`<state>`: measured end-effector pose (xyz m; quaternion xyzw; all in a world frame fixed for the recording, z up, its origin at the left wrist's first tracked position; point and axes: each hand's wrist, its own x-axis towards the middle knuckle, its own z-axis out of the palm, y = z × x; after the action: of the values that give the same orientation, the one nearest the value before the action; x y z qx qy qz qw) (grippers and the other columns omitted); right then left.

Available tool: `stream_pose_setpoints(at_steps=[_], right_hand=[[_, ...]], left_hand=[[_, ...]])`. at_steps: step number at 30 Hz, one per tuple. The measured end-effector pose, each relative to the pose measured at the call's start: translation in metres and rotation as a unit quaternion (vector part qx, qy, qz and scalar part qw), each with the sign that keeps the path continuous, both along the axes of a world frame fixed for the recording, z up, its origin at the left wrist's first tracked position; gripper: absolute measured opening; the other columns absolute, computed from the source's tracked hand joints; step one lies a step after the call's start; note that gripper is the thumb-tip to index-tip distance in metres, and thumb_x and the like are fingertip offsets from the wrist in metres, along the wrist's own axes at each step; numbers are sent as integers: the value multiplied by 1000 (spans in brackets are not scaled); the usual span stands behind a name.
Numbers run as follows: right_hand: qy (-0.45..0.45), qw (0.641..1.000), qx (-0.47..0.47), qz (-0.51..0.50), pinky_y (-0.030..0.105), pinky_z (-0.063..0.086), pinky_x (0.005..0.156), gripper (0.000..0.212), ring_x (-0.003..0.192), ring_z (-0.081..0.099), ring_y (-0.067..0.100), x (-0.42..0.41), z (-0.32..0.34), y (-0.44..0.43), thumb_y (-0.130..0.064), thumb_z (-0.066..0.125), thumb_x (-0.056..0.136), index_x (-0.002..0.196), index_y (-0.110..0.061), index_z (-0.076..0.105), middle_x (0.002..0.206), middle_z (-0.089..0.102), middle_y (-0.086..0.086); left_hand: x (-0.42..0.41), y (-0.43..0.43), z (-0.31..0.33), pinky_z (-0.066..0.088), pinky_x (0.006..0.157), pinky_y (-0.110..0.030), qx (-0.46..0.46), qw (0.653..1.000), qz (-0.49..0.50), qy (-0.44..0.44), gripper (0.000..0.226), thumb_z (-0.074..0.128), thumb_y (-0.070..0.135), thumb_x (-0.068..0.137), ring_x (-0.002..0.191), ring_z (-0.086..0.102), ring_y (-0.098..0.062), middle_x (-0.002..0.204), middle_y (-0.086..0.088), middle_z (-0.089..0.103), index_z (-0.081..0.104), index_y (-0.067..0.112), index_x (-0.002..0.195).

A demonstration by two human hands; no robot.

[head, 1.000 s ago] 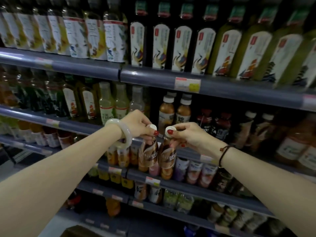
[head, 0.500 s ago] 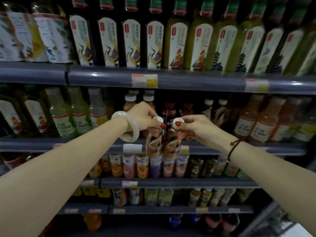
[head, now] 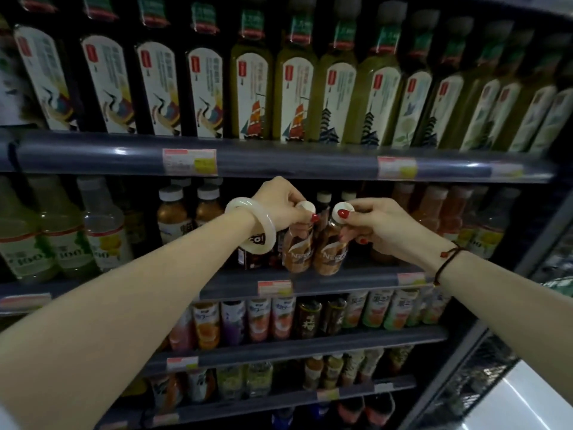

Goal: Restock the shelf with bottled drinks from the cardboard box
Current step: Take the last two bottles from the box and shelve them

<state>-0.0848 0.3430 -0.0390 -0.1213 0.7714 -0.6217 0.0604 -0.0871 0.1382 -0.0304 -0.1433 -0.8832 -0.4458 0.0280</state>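
Observation:
Two small brown coffee bottles with white caps hang side by side just above the front edge of the second shelf (head: pixel 356 282). My left hand (head: pixel 280 204), with a white bangle on its wrist, pinches the cap of the left bottle (head: pixel 299 251). The right bottle (head: pixel 331 255) is gripped at its cap and neck by my right hand (head: pixel 378 225). Both bottles are upright and nearly touch each other. Dark bottles stand on the shelf right behind them. The cardboard box is out of view.
Tall tea bottles (head: pixel 297 88) fill the top shelf. Pale green drinks (head: pixel 62 240) stand at the left of the second shelf, orange-red ones (head: pixel 440 212) at its right. Small juice bottles (head: pixel 257 321) line the lower shelves. A white cooler edge (head: pixel 527 398) shows at the bottom right.
Both hands have carried the two bottles upward, from in front of the third shelf to the level of the second shelf. The view has swung to the right along the shelving.

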Motion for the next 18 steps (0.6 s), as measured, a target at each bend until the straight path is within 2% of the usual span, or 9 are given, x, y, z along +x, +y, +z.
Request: stream_pose_setpoints(at_steps=[3, 7, 11, 13, 15, 16, 18], right_hand=[[8, 1000, 8, -21, 16, 38, 44, 6, 49, 66, 11, -7, -1, 15, -9, 64, 87, 92, -9, 68, 56, 69, 1], [21, 999, -7, -34, 33, 41, 65, 9, 51, 67, 14, -16, -7, 32, -5, 64, 86, 93, -7, 67, 61, 71, 1], [28, 999, -12, -40, 44, 41, 77, 11, 53, 69, 17, -26, -15, 40, -2, 63, 85, 92, -9, 68, 71, 71, 8], [23, 999, -7, -36, 40, 44, 76, 15, 54, 69, 17, -31, -19, 43, -3, 63, 86, 100, -5, 68, 74, 69, 12], [8, 999, 6, -31, 24, 49, 61, 23, 54, 69, 15, -33, -21, 44, -5, 64, 87, 109, -2, 66, 68, 70, 8], [1, 1000, 13, -26, 17, 46, 52, 24, 54, 69, 14, -35, -23, 45, -6, 63, 87, 110, -3, 65, 64, 70, 5], [-5, 1000, 12, -21, 15, 43, 48, 21, 55, 69, 13, -38, -25, 47, -5, 62, 88, 109, -6, 65, 60, 70, 1]], left_hand=[[-8, 19, -3, 57, 88, -43, 13, 1000, 3, 10, 19, 70, 14, 83, 86, 74, -25, 86, -15, 76, 74, -3, 93], [-16, 37, -13, 58, 87, -43, 21, 1000, -3, 15, 15, 71, 11, 82, 86, 73, -27, 88, -17, 75, 75, 2, 93], [-26, 45, -23, 58, 85, -46, 16, 1000, 2, 18, 16, 70, 10, 82, 87, 72, -34, 90, -26, 72, 72, -5, 88], [-29, 49, -26, 58, 86, -42, 15, 1000, 4, 16, 16, 69, 9, 82, 85, 73, -30, 89, -25, 73, 71, -6, 88], [-30, 52, -30, 59, 85, -35, 8, 1000, 3, 11, 15, 69, 9, 83, 83, 74, -22, 89, -20, 74, 72, -4, 91], [-31, 53, -33, 59, 85, -35, 9, 1000, 4, 9, 15, 69, 9, 83, 83, 74, -23, 89, -20, 74, 72, -3, 91], [-35, 54, -38, 58, 84, -43, 17, 1000, 7, 6, 17, 70, 11, 82, 85, 73, -29, 87, -23, 73, 72, -4, 89]])
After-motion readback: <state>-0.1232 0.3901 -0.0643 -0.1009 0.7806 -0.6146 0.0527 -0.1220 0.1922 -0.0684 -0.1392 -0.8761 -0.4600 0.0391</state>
